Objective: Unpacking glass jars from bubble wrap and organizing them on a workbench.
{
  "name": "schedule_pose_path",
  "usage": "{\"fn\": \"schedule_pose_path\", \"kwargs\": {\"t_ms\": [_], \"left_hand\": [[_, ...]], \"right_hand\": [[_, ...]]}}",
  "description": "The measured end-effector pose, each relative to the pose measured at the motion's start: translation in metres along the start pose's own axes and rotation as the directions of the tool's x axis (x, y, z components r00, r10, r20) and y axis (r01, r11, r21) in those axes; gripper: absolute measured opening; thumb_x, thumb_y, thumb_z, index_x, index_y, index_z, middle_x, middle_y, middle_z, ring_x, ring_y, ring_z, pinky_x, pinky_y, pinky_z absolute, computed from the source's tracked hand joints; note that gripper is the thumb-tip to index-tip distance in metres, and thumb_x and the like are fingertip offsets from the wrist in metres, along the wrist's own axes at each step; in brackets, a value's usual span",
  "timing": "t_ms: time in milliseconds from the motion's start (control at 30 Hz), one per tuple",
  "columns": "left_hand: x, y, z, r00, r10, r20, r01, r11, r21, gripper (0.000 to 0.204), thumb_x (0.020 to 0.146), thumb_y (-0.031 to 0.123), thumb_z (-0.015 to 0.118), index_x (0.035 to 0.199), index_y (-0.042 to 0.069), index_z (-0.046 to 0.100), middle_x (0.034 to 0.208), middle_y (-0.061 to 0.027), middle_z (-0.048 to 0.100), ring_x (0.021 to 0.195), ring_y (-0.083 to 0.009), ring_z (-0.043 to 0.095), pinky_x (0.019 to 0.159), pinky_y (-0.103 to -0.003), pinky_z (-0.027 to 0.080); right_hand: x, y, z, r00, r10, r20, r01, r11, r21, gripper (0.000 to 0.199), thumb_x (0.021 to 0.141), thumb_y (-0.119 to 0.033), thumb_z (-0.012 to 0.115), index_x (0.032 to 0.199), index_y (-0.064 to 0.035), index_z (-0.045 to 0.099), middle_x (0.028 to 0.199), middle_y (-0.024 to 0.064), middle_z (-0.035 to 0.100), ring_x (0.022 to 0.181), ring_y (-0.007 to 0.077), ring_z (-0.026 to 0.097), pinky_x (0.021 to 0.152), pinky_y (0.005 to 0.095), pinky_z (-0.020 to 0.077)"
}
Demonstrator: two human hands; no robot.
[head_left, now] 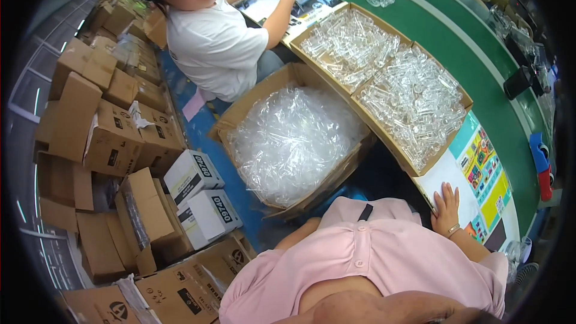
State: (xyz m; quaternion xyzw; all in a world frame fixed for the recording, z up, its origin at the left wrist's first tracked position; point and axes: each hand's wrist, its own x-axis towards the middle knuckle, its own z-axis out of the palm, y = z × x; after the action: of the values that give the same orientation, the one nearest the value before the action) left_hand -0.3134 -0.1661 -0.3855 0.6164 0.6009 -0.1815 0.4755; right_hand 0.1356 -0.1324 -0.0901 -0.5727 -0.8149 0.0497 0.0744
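Observation:
My right hand (pixel 446 207) rests on the near edge of the worktop, fingers stretched out and holding nothing. Under and beside it lies a printed sheet (pixel 489 174) with colourful pictures. Of my left arm (pixel 300 231) only a part shows, beside my pink clothing; the hand itself is hidden. Just beyond the right hand, a shallow cardboard tray (pixel 429 171) holds many small clear plastic parts (pixel 414 99). A second tray of similar clear parts (pixel 351 45) adjoins it. In front of my lap stands a large open carton (pixel 231 157), heaped with clear plastic bags or film (pixel 294 138).
A co-worker in a white shirt (pixel 213 48) sits at the far left, handling a clear object. Stacked cartons (pixel 114 138) and white boxes (pixel 207 216) fill the left side. Along the right runs a green surface (pixel 444 30) with a blue and red tool (pixel 542 165).

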Motion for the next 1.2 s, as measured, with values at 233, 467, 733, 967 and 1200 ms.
{"fn": "schedule_pose_path", "kwargs": {"t_ms": [233,467,733,967,1200], "left_hand": [[0.040,-0.013,0.031,0.999,-0.032,-0.037,0.032,0.999,0.008,0.051,0.085,0.033,0.056,0.126,0.003,0.048,0.119,-0.0225,0.055,0.107,-0.0384,0.056,0.089,-0.044,0.046],[0.028,-0.053,0.041,0.998,-0.054,0.026,0.054,0.998,0.014,0.046,0.086,0.033,0.052,0.121,0.003,0.055,0.113,-0.0221,0.060,0.105,-0.0367,0.059,0.087,-0.043,0.047],[-0.018,-0.048,0.002,0.979,-0.035,-0.201,0.028,0.999,-0.040,0.043,0.087,0.039,0.049,0.100,0.002,0.067,0.106,-0.0227,0.063,0.099,-0.0357,0.061,0.085,-0.043,0.047],[-0.075,-0.049,-0.033,0.922,-0.025,-0.388,-0.010,0.996,-0.087,0.044,0.087,0.041,0.048,0.098,0.003,0.068,0.105,-0.0222,0.063,0.097,-0.0358,0.062,0.085,-0.043,0.047],[-0.091,-0.044,-0.036,0.809,-0.054,-0.585,-0.064,0.982,-0.180,0.045,0.087,0.043,0.048,0.096,0.003,0.068,0.104,-0.0217,0.064,0.096,-0.0359,0.062,0.084,-0.043,0.048]], "right_hand": [[-0.006,-0.004,0.000,0.999,0.024,-0.047,-0.024,1.000,-0.002,0.065,0.059,0.003,0.060,0.122,-0.0045,0.046,0.140,0.0248,0.031,0.134,0.0400,0.025,0.110,0.0602,0.0108],[-0.006,-0.010,-0.011,0.998,0.043,-0.047,-0.042,0.999,0.030,0.060,0.064,0.000,0.059,0.122,-0.0026,0.047,0.140,0.0232,0.032,0.134,0.0393,0.026,0.111,0.0575,0.0123],[-0.006,-0.006,-0.002,0.988,0.150,-0.040,-0.151,0.988,-0.015,0.078,0.062,-0.011,0.067,0.133,-0.0007,0.035,0.144,0.0273,0.022,0.136,0.0445,0.015,0.110,0.0596,0.0056],[-0.003,-0.003,-0.008,0.992,0.120,-0.029,-0.119,0.992,0.044,0.076,0.062,-0.014,0.069,0.130,-0.0006,0.037,0.142,0.0281,0.025,0.135,0.0443,0.019,0.110,0.0605,0.0079],[0.000,0.002,-0.001,0.998,0.030,0.052,-0.034,0.996,0.083,0.073,0.062,-0.010,0.069,0.129,-0.0025,0.041,0.142,0.0276,0.027,0.135,0.0422,0.022,0.108,0.0640,0.0066]]}}
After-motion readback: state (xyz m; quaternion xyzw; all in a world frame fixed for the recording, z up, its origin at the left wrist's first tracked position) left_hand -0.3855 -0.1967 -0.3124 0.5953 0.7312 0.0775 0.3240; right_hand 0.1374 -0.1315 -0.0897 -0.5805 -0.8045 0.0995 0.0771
